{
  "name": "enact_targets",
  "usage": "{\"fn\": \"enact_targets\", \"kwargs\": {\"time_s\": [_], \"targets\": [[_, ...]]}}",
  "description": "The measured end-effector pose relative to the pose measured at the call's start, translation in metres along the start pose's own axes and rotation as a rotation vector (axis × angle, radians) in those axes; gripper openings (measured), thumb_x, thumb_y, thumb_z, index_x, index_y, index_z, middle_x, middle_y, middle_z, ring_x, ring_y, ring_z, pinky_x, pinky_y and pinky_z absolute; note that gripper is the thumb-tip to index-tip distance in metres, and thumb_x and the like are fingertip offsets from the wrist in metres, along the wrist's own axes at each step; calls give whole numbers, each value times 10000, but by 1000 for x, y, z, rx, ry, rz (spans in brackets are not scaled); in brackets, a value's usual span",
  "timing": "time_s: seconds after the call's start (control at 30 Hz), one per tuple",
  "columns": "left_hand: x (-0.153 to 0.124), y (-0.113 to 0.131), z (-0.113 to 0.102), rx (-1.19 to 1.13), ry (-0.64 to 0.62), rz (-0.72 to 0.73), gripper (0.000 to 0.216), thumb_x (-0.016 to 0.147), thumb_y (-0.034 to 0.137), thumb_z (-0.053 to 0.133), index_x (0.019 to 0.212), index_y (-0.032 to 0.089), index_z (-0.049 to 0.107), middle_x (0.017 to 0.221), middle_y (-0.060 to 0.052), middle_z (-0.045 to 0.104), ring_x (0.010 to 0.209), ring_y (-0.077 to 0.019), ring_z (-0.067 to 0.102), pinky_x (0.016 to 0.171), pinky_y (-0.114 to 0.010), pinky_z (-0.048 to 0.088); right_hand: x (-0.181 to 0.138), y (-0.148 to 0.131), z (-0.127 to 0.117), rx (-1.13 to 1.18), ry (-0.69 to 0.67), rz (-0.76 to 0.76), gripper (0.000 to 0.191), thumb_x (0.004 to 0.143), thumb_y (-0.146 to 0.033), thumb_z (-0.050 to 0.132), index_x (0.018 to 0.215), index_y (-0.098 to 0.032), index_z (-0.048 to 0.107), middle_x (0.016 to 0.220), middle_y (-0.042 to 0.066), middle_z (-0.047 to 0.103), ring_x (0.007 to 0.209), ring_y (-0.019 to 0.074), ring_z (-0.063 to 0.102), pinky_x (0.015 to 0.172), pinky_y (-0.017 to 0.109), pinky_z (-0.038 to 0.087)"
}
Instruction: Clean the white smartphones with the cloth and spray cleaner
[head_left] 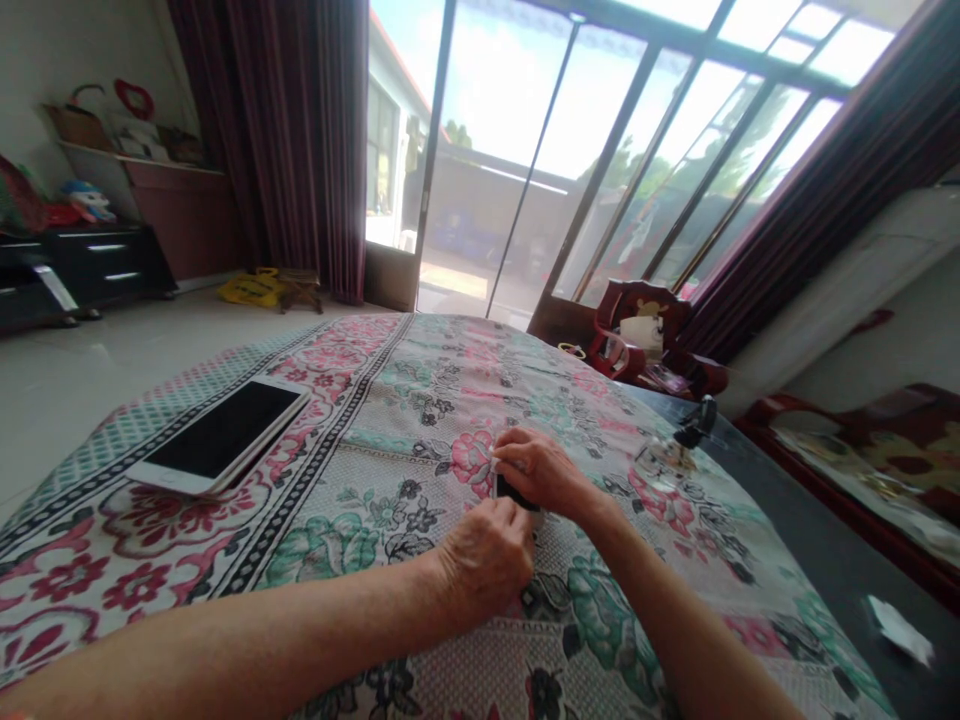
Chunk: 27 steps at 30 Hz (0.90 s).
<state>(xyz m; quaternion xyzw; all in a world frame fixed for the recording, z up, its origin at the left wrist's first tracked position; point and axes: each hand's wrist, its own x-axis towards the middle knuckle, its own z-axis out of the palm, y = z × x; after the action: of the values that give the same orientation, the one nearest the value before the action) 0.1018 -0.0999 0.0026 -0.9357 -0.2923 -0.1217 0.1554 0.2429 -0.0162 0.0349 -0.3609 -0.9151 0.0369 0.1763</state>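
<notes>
A small dark thing [516,491] sits between the two hands, mostly covered, so what it is cannot be told. The right hand [541,470] curls over its top. The left hand [487,555] hides its near side, and that hand's own fingertips are out of sight. Both forearms run off the bottom edge. The tablecloth [420,400] is cut off at 6 and 9 o'clock. At 3 o'clock from the hands, a glassy object with a dark clip [679,448] is too blurred to name. The shelf clutter [112,125] at 10 o'clock is too small to tell. The table hides the lower part of the red chair [641,335] at 1 o'clock.
</notes>
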Motion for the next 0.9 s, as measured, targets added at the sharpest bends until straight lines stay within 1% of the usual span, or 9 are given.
{"fn": "enact_targets", "kwargs": {"time_s": [0.1,0.2,0.27,0.4,0.5,0.63,0.77,0.83,0.9], "targets": [[-1,0,2,-8,5,5,127,852,125,522,849,82,642,837,-110,622,759,-214,570,575,-325,432,-1,-4,-1,-18,-17,-4,194,889,-254,533,879,-250,727,956,35,675,888,161,619,825,302,471],[-1,0,3,-14,15,3,122,846,121,526,828,87,642,816,-101,608,739,-211,562,555,-322,417,4,1,3,-125,24,39,198,902,-266,526,876,-254,721,990,45,669,926,186,604,865,339,447],[-1,0,4,-10,31,1,124,844,112,521,820,90,642,809,-98,601,730,-209,558,542,-317,405,8,8,7,-160,52,70,212,918,-268,504,911,-247,715,1009,51,661,930,196,595,873,352,437],[-2,1,4,7,49,2,128,851,112,515,825,93,639,823,-101,602,727,-196,548,549,-304,394,14,18,13,-144,90,100,239,940,-286,468,995,-249,698,1042,53,646,928,189,590,880,341,431],[-2,0,2,8,40,3,138,856,113,503,833,94,638,831,-104,601,731,-195,549,555,-304,392,14,21,15,-139,112,114,242,943,-296,465,1009,-245,692,1055,59,640,940,190,590,882,340,431],[-1,-1,2,-7,33,15,157,850,110,494,816,92,646,805,-109,601,724,-209,554,545,-319,383,11,16,10,-120,79,75,217,926,-269,489,938,-247,705,1018,45,653,924,181,600,886,342,434],[-1,-1,2,-21,33,6,158,848,106,498,820,90,653,801,-107,609,739,-218,561,555,-324,395,7,1,3,-69,17,61,180,860,-221,546,816,-241,719,939,28,666,870,164,614,827,303,463],[-1,0,1,-21,21,-5,154,850,112,506,837,88,658,819,-106,615,747,-222,566,555,-323,400,6,-4,3,-64,21,76,169,826,-200,561,773,-235,718,909,30,664,852,162,613,809,293,470],[-1,0,0,-21,15,-11,152,853,119,511,829,91,659,826,-104,617,745,-221,567,549,-321,401,7,-5,4,-76,62,96,170,830,-203,554,777,-232,713,908,37,654,841,163,608,808,300,470]]}}
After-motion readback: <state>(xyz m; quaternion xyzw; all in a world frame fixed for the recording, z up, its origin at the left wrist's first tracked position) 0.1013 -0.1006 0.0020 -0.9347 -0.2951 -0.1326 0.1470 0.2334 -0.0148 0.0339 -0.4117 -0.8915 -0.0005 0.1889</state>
